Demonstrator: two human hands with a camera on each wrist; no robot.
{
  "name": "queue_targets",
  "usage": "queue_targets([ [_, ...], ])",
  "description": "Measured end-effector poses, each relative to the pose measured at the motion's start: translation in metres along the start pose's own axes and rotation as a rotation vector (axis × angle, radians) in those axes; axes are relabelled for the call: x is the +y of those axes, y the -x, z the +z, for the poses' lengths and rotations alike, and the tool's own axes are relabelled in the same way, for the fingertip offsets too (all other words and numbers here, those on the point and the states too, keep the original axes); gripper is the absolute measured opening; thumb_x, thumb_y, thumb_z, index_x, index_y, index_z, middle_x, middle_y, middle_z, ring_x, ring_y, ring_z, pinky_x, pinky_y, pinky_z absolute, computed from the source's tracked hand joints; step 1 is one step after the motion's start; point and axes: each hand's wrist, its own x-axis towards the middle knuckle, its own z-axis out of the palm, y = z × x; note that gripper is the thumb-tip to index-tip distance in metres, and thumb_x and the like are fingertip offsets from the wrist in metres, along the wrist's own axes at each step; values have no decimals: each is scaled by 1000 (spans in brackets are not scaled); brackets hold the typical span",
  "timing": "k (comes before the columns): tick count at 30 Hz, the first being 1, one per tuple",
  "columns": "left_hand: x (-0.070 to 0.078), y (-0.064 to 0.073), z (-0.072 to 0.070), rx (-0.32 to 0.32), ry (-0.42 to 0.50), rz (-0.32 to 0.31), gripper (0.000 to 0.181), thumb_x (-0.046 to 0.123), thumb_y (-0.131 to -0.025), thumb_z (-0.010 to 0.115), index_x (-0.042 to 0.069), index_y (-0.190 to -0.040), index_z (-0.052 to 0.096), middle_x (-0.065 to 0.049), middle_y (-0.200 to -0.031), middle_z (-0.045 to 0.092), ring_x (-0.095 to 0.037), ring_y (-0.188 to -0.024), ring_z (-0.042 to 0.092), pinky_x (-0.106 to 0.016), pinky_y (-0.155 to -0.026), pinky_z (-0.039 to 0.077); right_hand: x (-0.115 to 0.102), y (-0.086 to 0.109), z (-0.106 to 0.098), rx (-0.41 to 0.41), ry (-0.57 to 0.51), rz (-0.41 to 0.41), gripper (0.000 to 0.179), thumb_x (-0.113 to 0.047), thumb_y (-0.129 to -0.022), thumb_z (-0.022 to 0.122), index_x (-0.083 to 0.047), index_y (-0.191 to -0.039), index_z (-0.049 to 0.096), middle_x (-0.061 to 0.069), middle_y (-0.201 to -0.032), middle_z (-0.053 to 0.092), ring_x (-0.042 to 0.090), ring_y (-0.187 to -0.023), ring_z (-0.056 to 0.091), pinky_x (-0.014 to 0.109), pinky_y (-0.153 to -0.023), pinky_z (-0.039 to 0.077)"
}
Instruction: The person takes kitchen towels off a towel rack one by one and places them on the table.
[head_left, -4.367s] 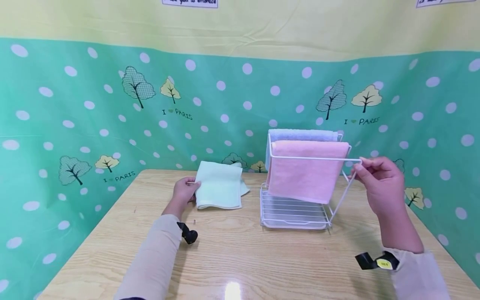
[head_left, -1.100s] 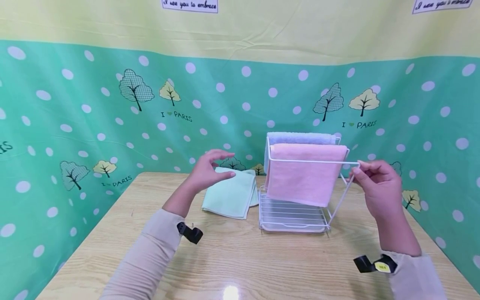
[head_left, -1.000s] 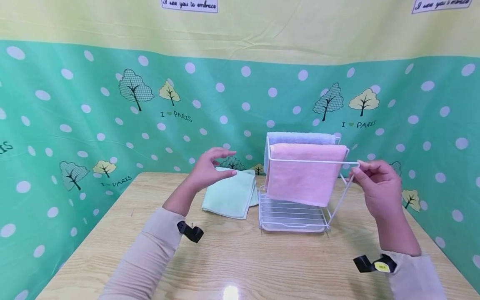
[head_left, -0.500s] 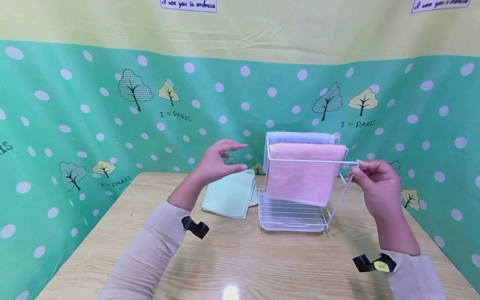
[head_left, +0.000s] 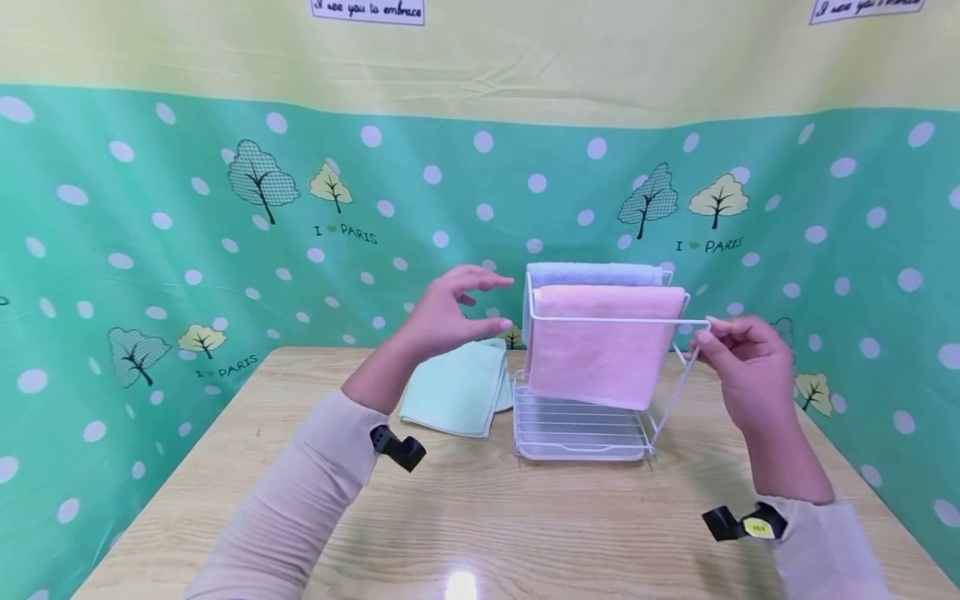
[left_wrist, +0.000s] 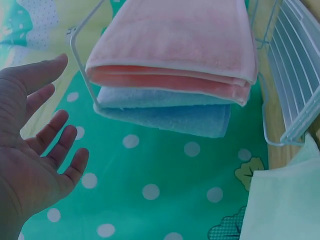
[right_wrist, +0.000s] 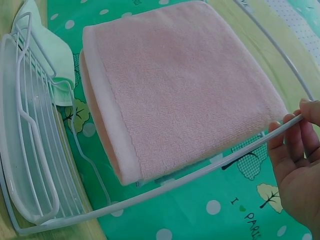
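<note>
A white wire rack (head_left: 615, 320) stands on the table, with a pink towel (head_left: 600, 350) and a light blue towel (head_left: 592, 273) hung over its upper bars. My right hand (head_left: 753, 367) pinches the rack's front right top corner between thumb and fingers; the right wrist view shows the fingertips on the white rod (right_wrist: 210, 167). My left hand (head_left: 450, 312) is raised just left of the rack's top, thumb and fingers spread apart with nothing between them. Below it lies a folded pale green towel (head_left: 453, 392), partly hidden by that hand in the head view.
A wire shelf with a shallow pale tray (head_left: 585, 452) forms the rack's base. The wooden table (head_left: 480, 517) runs up to a green and yellow printed curtain (head_left: 420, 183) behind. The green towel lies close to the rack's left side.
My left hand has let go of the green towel, which now lies nearer the rack, and has moved up and right toward the rack's top. The right hand keeps its pinch.
</note>
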Motion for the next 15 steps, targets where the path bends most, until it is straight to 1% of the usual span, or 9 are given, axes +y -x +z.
queue_targets([
  [4, 7, -5, 1, -13, -8, 31, 50, 24, -80, 82, 12, -126, 66, -2, -127, 58, -19, -120, 50, -42, -92, 48, -1, 0, 1, 8, -3, -6, 16, 10, -88, 65, 15, -102, 59, 10, -91, 66, 15, -78, 65, 26, -75, 56],
  [7, 13, -10, 3, -27, -20, 43, 50, 24, -80, 82, 10, -126, 66, -1, -125, 59, -18, -117, 52, -38, -90, 49, -1, 0, 3, 17, -14, -5, 15, 11, -87, 65, 14, -101, 60, 10, -90, 66, 15, -77, 65, 26, -73, 57],
  [11, 21, -15, 6, -48, -34, 46, 49, 25, -81, 81, 10, -126, 66, 0, -124, 59, -14, -115, 52, -34, -88, 48, -2, 1, 4, 25, -19, -3, 13, 13, -87, 63, 14, -100, 60, 11, -90, 66, 16, -76, 65, 26, -72, 57],
  [15, 27, -21, 9, -64, -48, 36, 47, 27, -83, 80, 11, -126, 67, 0, -123, 59, -13, -113, 52, -32, -87, 48, -2, 1, 4, 29, -12, -2, 14, 13, -87, 63, 16, -101, 59, 10, -90, 66, 16, -76, 65, 26, -72, 57],
])
